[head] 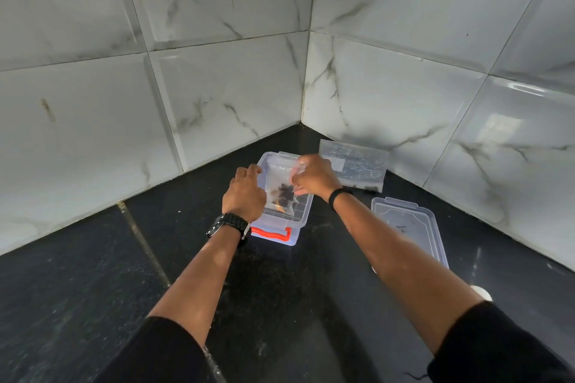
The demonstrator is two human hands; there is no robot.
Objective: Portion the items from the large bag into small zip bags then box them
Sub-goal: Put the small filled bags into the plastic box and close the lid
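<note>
Both hands hold a filled small zip bag over the open box.

The right hand (311, 176) pinches the top corner of the small zip bag (281, 186); the left hand (244, 193) curls on its left edge, by the wall of the box (300, 211). The bag hangs directly above the box, its long axis pointing away from the person. The large bag (354, 165) lies just right on the counter (93, 274), the lid (410, 227) nearer.

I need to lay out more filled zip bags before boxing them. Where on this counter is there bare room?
The widest bare stretch of black counter runs left of the clear box, out to the left tiled wall. A narrower strip lies between the box and the lid. The corner is crowded: both hands, the small zip bag over the box, and the large bag against the right wall.
</note>
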